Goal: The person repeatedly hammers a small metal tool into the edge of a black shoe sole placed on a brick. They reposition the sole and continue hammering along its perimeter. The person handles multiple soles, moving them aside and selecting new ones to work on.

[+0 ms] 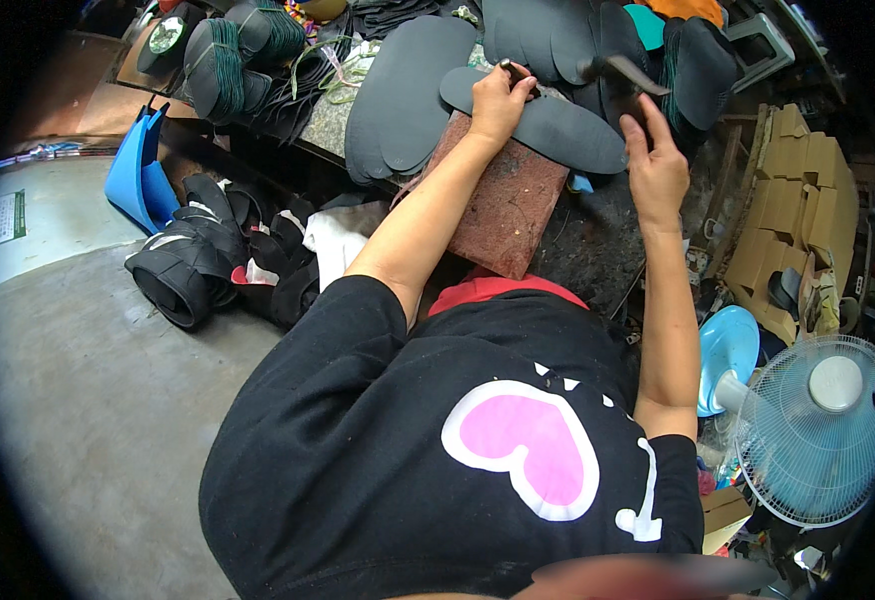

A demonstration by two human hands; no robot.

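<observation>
A dark grey shoe sole (570, 132) lies across a reddish-brown block (503, 205) in front of me. My left hand (499, 104) rests on the sole, its fingers closed around a short dark metal punch (507, 66). Raised to the right of it, my right hand (656, 165) grips a hammer (638, 76). The hammer's head is blurred by motion and stands apart from the punch. Most of its handle is hidden or lost against the dark background. Just left of the block, larger grey soles (403, 95) lie stacked and overlapping.
Soles bundled with green cord (220, 70) sit at the back left, and more soles (543, 38) at the back. A blue folded sheet (142, 170) and black material (193, 255) are on the left. Cardboard (793, 210) and a fan (813, 430) stand at right.
</observation>
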